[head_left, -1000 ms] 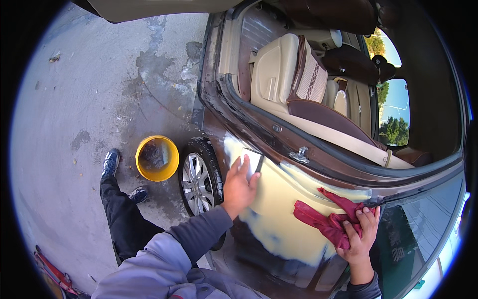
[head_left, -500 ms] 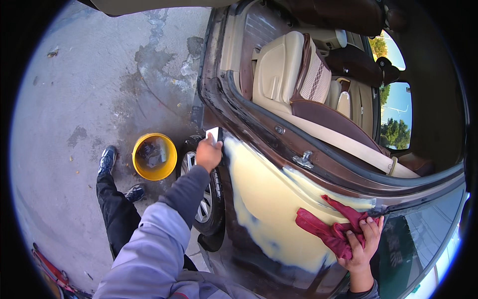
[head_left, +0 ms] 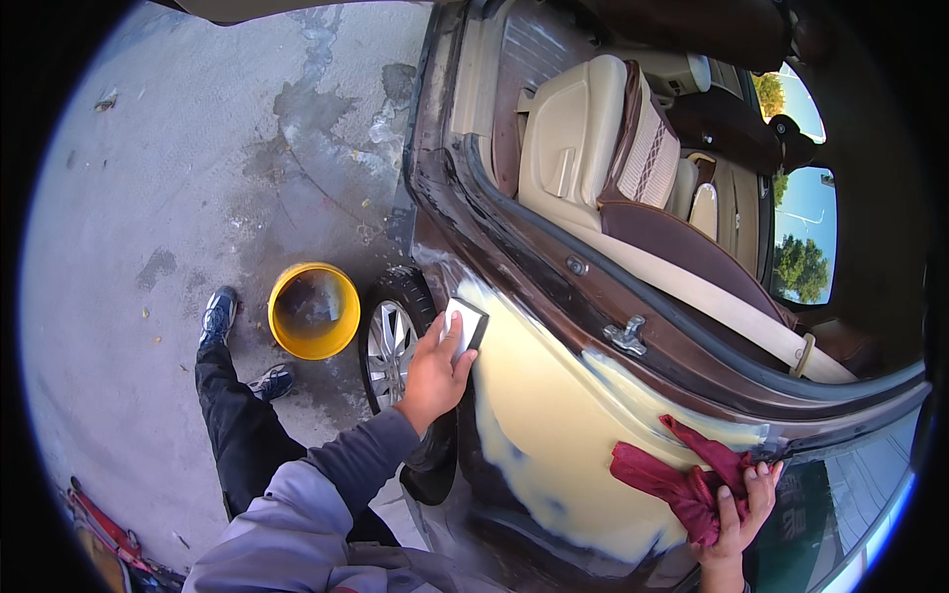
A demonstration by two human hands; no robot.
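My left hand (head_left: 433, 378) is closed around a small sanding block (head_left: 465, 320), white on top with a dark underside. It presses flat against the left edge of a pale yellow patch of body filler (head_left: 554, 405) on the brown car's rear side panel. On the right, my right hand (head_left: 739, 509) grips a crumpled dark red cloth (head_left: 682, 486). The cloth lies over the patch's right part, close to the rear side window. Bluish-white feathered edges ring the filler.
A yellow bucket (head_left: 314, 341) with liquid inside stands on the stained concrete (head_left: 168, 148), beside the car's wheel (head_left: 390, 351). Above the panel, the door opening shows a beige seat (head_left: 568, 128) and a seat belt (head_left: 712, 311). A metal latch striker (head_left: 625, 336) juts from the door frame.
My left hand has moved the sanding block down and right along the panel, from the patch's upper left corner onto its left edge. My right hand keeps the cloth; the whole view shifts slightly.
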